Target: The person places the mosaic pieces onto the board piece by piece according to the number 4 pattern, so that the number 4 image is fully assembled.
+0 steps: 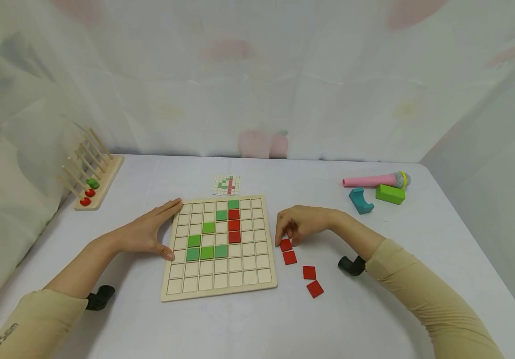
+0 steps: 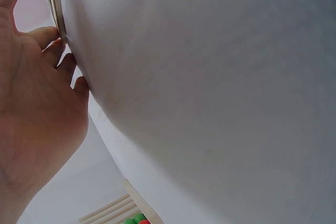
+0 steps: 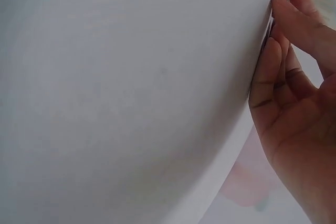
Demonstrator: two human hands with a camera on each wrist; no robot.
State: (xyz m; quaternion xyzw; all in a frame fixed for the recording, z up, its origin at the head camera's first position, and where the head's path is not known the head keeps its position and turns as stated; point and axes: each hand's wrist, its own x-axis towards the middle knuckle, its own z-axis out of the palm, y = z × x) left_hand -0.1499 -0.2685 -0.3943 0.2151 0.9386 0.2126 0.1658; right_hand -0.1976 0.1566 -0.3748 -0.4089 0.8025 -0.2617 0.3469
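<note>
A square wooden grid board (image 1: 218, 294) lies on the white table, with green tiles (image 1: 208, 228) and red tiles (image 1: 234, 225) in some cells. My left hand (image 1: 142, 232) rests at the board's left edge, thumb and fingers spread apart along it. To the right of the board, my right hand (image 1: 304, 222) bends its fingers down to the table and pinches a red square tile (image 1: 286, 245) between thumb and fingertip. Just below that tile lies a second red tile (image 1: 290, 258). Two more loose red tiles, one upper (image 1: 309, 272) and one lower (image 1: 315, 288), lie nearer the front.
Behind the board sits a small pattern card (image 1: 226, 185). A wooden peg rack (image 1: 109, 182) with red and green pieces stands far left. At the back right are a pink toy microphone (image 1: 370, 181), a green block (image 1: 390, 194) and a teal curved block (image 1: 361, 201).
</note>
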